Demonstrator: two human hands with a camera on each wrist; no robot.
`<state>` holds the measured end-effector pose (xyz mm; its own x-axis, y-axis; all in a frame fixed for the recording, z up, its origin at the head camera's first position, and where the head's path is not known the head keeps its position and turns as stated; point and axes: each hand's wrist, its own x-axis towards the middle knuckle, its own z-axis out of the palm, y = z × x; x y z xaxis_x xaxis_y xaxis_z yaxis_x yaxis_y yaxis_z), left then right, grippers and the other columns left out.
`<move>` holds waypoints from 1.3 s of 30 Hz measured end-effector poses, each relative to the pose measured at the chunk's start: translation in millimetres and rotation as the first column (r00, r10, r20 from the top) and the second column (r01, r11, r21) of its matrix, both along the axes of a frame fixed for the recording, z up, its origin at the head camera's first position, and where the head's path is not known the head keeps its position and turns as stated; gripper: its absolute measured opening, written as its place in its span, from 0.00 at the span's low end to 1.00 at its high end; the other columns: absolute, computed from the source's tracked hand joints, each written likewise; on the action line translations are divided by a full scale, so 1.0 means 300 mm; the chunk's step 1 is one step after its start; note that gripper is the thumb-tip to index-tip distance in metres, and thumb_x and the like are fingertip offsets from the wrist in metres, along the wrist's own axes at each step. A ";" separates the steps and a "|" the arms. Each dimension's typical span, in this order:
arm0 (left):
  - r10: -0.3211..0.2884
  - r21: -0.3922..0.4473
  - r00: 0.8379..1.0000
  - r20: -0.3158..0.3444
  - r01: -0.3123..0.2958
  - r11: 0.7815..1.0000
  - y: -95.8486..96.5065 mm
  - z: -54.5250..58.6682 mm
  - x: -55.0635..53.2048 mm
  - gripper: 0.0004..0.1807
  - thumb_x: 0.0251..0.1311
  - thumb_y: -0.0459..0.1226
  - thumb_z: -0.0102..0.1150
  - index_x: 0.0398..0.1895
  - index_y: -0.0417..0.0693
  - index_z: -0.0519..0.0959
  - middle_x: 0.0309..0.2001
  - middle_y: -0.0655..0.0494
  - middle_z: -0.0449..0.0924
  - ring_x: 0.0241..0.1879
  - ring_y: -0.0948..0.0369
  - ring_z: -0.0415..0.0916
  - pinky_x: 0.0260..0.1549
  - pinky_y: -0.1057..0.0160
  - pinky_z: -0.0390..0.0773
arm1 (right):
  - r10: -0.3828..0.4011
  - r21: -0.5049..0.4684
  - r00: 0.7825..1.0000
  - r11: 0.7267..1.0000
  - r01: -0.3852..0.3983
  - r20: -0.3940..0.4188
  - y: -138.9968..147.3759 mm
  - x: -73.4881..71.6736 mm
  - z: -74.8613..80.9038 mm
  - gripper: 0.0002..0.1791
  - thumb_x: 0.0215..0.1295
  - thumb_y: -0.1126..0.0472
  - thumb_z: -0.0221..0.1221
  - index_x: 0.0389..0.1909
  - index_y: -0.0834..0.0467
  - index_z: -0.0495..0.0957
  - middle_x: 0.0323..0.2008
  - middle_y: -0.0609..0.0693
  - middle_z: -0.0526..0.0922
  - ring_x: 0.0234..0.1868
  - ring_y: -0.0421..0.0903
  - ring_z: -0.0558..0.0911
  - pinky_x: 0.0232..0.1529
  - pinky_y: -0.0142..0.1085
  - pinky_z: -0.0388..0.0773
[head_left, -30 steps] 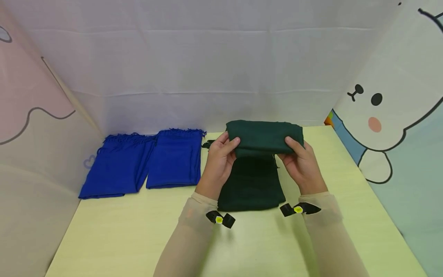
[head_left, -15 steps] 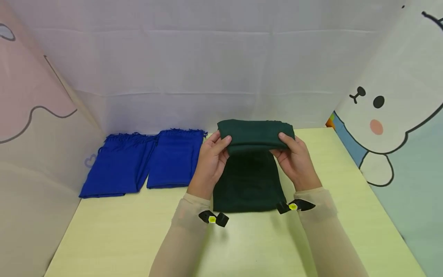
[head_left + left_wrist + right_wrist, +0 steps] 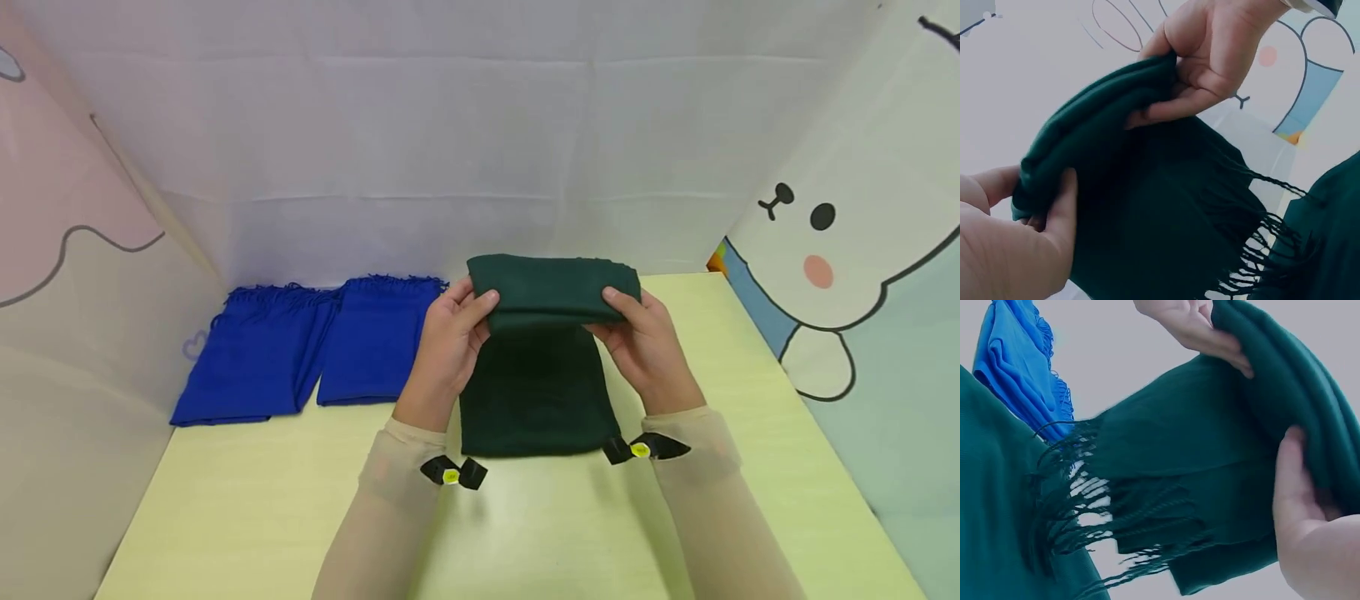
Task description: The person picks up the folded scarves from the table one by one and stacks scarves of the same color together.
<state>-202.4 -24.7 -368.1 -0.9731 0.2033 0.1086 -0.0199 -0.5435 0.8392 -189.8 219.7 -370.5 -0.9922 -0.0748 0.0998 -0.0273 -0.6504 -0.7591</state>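
A folded dark green scarf point(image 3: 555, 287) is held up between both hands at the middle of the head view. My left hand point(image 3: 448, 333) pinches its left end, thumb on the near face and fingers behind. At the other end, my right hand point(image 3: 647, 346) grips it the same way. From the folded top, a loose layer with a fringe point(image 3: 1263, 250) hangs down in the left wrist view. Beneath, a flat piece of dark green fabric point(image 3: 536, 412) lies on the table; its far part is hidden behind the raised fold.
Two folded blue scarves, one at far left point(image 3: 243, 371) and one nearer point(image 3: 367, 350), lie side by side with fringes toward the back. The pale yellow table point(image 3: 262, 517) meets a white cloth backdrop point(image 3: 375, 150). Printed curtains flank both sides.
Both hands and the raised green scarf have shifted slightly left since one second ago. Over the last half second they stay nearly still, with the grip unchanged.
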 end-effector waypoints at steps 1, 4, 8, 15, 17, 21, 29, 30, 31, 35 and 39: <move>0.001 -0.021 1.000 -0.001 -0.001 1.000 -0.003 0.001 -0.013 0.25 0.71 0.30 0.55 0.70 0.39 0.66 0.61 0.44 0.75 0.49 0.59 0.82 0.50 0.62 0.81 | -0.004 0.013 1.000 1.000 0.004 0.003 -0.001 -0.012 0.002 0.17 0.73 0.68 0.55 0.61 0.65 0.72 0.53 0.55 0.75 0.47 0.47 0.81 0.49 0.38 0.82; -0.003 -0.090 0.999 -0.036 0.000 0.996 -0.007 0.006 -0.059 0.26 0.72 0.31 0.53 0.72 0.42 0.65 0.63 0.45 0.73 0.53 0.58 0.78 0.52 0.63 0.80 | -0.028 0.035 0.999 0.999 0.029 -0.017 -0.004 -0.051 0.010 0.21 0.72 0.71 0.55 0.64 0.64 0.69 0.57 0.55 0.71 0.49 0.47 0.78 0.53 0.37 0.80; 0.002 -0.178 0.997 -0.083 -0.017 0.984 -0.005 -0.006 -0.112 0.26 0.74 0.33 0.51 0.73 0.47 0.64 0.65 0.48 0.71 0.56 0.56 0.73 0.55 0.59 0.74 | -0.049 0.030 0.997 0.998 0.051 -0.053 -0.011 -0.097 0.009 0.22 0.70 0.74 0.55 0.63 0.64 0.71 0.56 0.55 0.72 0.49 0.47 0.79 0.54 0.37 0.80; 0.043 -0.237 0.997 0.072 -0.025 0.971 -0.007 -0.156 -0.104 0.24 0.74 0.34 0.50 0.72 0.49 0.64 0.68 0.54 0.67 0.65 0.56 0.66 0.67 0.51 0.65 | -0.025 0.124 0.995 0.992 0.013 0.096 -0.018 -0.098 -0.115 0.21 0.71 0.72 0.56 0.63 0.60 0.70 0.54 0.53 0.73 0.44 0.45 0.80 0.47 0.35 0.82; 0.055 -0.229 0.991 0.122 -0.026 0.973 -0.004 -0.201 -0.081 0.23 0.74 0.34 0.50 0.70 0.47 0.65 0.68 0.52 0.67 0.64 0.54 0.66 0.68 0.51 0.64 | -0.024 0.145 0.988 0.990 0.003 0.150 -0.017 -0.079 -0.162 0.21 0.70 0.71 0.57 0.62 0.60 0.70 0.53 0.53 0.73 0.44 0.45 0.81 0.46 0.35 0.82; 0.059 -0.193 0.982 0.182 -0.023 0.981 -0.003 -0.251 -0.024 0.23 0.74 0.31 0.50 0.69 0.43 0.65 0.68 0.47 0.68 0.63 0.52 0.68 0.67 0.50 0.65 | -0.013 0.140 0.977 0.990 -0.018 0.215 -0.017 -0.020 -0.224 0.19 0.71 0.70 0.57 0.61 0.59 0.71 0.53 0.52 0.75 0.45 0.44 0.82 0.47 0.36 0.83; 0.059 -0.159 0.960 0.273 -0.016 0.987 -0.012 -0.266 0.097 0.26 0.72 0.32 0.52 0.71 0.41 0.61 0.67 0.44 0.69 0.59 0.52 0.73 0.59 0.54 0.74 | 0.065 0.081 0.968 0.993 -0.087 0.244 -0.006 0.092 -0.258 0.19 0.72 0.67 0.57 0.62 0.62 0.71 0.55 0.52 0.75 0.50 0.43 0.82 0.51 0.34 0.81; 0.055 -0.147 0.957 0.287 -0.012 0.989 -0.013 -0.268 0.113 0.27 0.72 0.32 0.52 0.71 0.40 0.60 0.66 0.43 0.69 0.59 0.51 0.73 0.58 0.55 0.75 | 0.076 0.075 0.965 0.992 -0.098 0.249 -0.005 0.103 -0.260 0.18 0.73 0.67 0.56 0.61 0.62 0.70 0.55 0.52 0.75 0.51 0.43 0.82 0.52 0.34 0.81; 0.049 -0.136 0.953 0.298 -0.008 0.991 -0.014 -0.269 0.129 0.28 0.71 0.32 0.52 0.71 0.40 0.59 0.67 0.43 0.69 0.59 0.51 0.73 0.58 0.56 0.76 | 0.085 0.070 0.963 0.992 -0.106 0.256 -0.003 0.114 -0.261 0.18 0.73 0.66 0.56 0.61 0.62 0.70 0.55 0.52 0.76 0.51 0.43 0.82 0.52 0.34 0.81; 0.026 -0.110 0.946 0.324 0.011 0.994 -0.024 -0.289 0.183 0.33 0.71 0.32 0.54 0.74 0.42 0.54 0.68 0.42 0.67 0.60 0.51 0.74 0.56 0.58 0.78 | 0.101 0.059 0.952 0.991 -0.123 0.288 0.007 0.155 -0.275 0.18 0.74 0.65 0.56 0.61 0.62 0.70 0.55 0.51 0.76 0.51 0.43 0.82 0.51 0.33 0.81; 0.013 -0.125 0.941 0.337 0.031 0.992 -0.040 -0.320 0.220 0.38 0.70 0.31 0.54 0.78 0.52 0.48 0.68 0.42 0.67 0.58 0.54 0.75 0.52 0.60 0.79 | 0.109 0.101 0.943 0.984 -0.148 0.315 0.015 0.192 -0.299 0.20 0.74 0.65 0.55 0.63 0.63 0.67 0.55 0.51 0.76 0.51 0.42 0.82 0.52 0.33 0.81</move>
<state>-136.5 -36.6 -464.1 -0.9462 0.2026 -0.2523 -0.3175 -0.4321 0.8441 -132.3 224.3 -460.1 -0.9542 -0.1962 -0.2257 0.2971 -0.5354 -0.7906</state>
